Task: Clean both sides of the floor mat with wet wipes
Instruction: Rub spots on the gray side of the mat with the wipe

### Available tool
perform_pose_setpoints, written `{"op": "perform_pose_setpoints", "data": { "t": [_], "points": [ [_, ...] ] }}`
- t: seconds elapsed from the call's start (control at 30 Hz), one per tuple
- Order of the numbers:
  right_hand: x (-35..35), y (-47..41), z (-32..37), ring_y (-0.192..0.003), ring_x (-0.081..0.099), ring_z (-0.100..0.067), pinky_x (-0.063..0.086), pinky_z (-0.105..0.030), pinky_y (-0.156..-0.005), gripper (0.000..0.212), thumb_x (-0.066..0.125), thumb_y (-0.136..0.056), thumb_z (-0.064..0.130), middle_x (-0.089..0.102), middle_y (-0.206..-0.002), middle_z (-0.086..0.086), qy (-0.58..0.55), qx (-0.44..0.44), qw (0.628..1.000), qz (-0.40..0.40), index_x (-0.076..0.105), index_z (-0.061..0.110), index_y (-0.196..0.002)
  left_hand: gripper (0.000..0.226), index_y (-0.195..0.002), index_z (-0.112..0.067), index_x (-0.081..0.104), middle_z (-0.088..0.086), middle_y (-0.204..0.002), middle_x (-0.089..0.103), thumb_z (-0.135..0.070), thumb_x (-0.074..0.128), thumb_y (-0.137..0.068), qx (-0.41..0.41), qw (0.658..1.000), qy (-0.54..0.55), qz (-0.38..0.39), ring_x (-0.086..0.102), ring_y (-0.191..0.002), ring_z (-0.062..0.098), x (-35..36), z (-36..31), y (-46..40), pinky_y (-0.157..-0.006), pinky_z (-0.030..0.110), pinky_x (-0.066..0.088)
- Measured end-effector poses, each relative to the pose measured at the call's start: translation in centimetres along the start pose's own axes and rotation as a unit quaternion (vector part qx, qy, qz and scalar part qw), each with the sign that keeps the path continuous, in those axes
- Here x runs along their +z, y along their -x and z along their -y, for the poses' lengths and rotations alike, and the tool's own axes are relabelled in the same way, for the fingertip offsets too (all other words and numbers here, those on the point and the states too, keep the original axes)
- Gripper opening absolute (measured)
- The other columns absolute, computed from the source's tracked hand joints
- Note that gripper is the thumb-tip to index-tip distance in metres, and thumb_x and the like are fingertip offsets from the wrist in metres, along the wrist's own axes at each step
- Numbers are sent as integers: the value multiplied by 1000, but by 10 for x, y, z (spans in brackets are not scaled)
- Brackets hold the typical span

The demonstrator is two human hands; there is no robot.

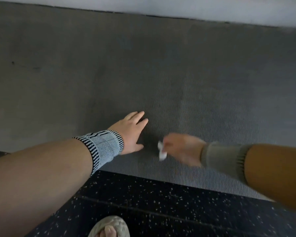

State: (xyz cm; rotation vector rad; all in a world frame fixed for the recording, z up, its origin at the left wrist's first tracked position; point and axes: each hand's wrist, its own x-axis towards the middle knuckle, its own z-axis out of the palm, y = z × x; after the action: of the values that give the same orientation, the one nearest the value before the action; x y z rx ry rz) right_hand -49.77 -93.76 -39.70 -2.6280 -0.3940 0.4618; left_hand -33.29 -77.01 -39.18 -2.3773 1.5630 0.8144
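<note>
The grey mat [178, 69] lies flat on the speckled floor [143, 202], and the left hand [132, 132] presses on it with straight, slightly spread fingers, seemingly to pin it, while the blurred right hand [183, 147] pinches a bunched wipe [161, 150] for scrubbing.

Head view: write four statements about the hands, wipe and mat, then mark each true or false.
1. The left hand rests flat on the grey mat. True.
2. The right hand is empty. False: it holds a white wipe.
3. The mat lies on a pale wooden floor. False: the speckled black floor is under it.
4. Each wrist wears a knitted band. True.
</note>
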Motion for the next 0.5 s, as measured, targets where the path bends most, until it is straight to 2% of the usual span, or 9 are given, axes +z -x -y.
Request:
{"op": "perform_pose_setpoints", "data": {
  "t": [0.07, 0.13, 0.2, 0.23, 0.3, 0.37, 0.43, 0.47, 0.5],
  "points": [
    [-22, -19, -46, -96, 56, -22, 42, -30, -72, 15, 55, -86, 14, 55, -95, -1, 17, 167, 983, -72, 65, 18, -98, 71, -153, -21, 18, 0, -162, 1, -42, 51, -95, 1, 1000, 15, -18, 1, -148, 20, 1, 2, 0, -117, 39, 24],
    [-39, -31, -72, -88, 55, -22, 43, -30, -72, 17, 53, -91, 13, 53, -97, -5, 28, 310, 942, -125, 64, 13, -104, 56, -151, -25, 28, -1, -161, 11, -29, 46, -98, 9, 999, 24, -40, 8, -147, 20, -3, 7, -4, -115, 38, 27],
    [-27, -29, -54, -71, 54, -19, 45, -34, -66, 9, 60, -87, 18, 56, -82, -3, 23, 237, 963, -125, 67, 17, -93, 52, -146, -30, 37, 0, -160, 14, -20, 48, -97, 12, 998, 24, -60, 11, -146, 22, -8, 15, -7, -114, 40, 29],
    [-15, -27, -37, -67, 55, -16, 46, -35, -65, 7, 62, -85, 19, 58, -78, -2, -40, 196, 971, -133, 68, 19, -88, 52, -144, -31, 40, 2, -160, 13, -19, 50, -95, 7, 997, 25, -71, 10, -146, 23, -10, 19, -9, -114, 41, 30],
    [2, -22, 8, -84, 58, -15, 51, -33, -77, 16, 63, -84, 9, 62, -93, -4, 5, -3, 997, -71, 69, 14, -98, 56, -145, -29, 37, 4, -160, 8, -25, 56, -92, -28, 995, 44, -83, 10, -146, 25, -10, 23, -11, -114, 41, 30],
    [1, -27, 14, -95, 56, -21, 53, -34, -83, 25, 63, -82, 3, 60, -105, -8, 56, -80, 995, -21, 67, 10, -106, 67, -149, -24, 27, 2, -161, 7, -35, 58, -90, -63, 994, 53, -77, 11, -146, 24, -7, 25, -12, -114, 40, 30],
    [-21, -44, -15, -90, 56, -21, 53, -38, -80, 19, 58, -87, 11, 59, -105, -10, -31, 16, 999, -41, 64, 15, -104, 76, -152, -21, 20, 1, -160, 10, -42, 56, -89, -70, 994, 30, -76, 14, -144, 23, -3, 28, -14, -113, 40, 32],
    [-33, -57, -32, -83, 56, -20, 52, -40, -74, 14, 55, -89, 16, 58, -102, -11, -33, 87, 987, -130, 62, 17, -101, 79, -152, -21, 18, 0, -159, 11, -45, 56, -88, -69, 995, 21, -74, 16, -144, 23, -3, 28, -15, -112, 41, 34],
    [-42, -64, -46, -77, 55, -19, 51, -40, -68, 10, 53, -90, 19, 57, -99, -10, 3, 164, 973, -165, 60, 16, -98, 80, -152, -22, 16, -1, -158, 13, -47, 55, -87, -68, 995, 16, -72, 18, -142, 24, -4, 29, -17, -111, 42, 35]
  ]
}}
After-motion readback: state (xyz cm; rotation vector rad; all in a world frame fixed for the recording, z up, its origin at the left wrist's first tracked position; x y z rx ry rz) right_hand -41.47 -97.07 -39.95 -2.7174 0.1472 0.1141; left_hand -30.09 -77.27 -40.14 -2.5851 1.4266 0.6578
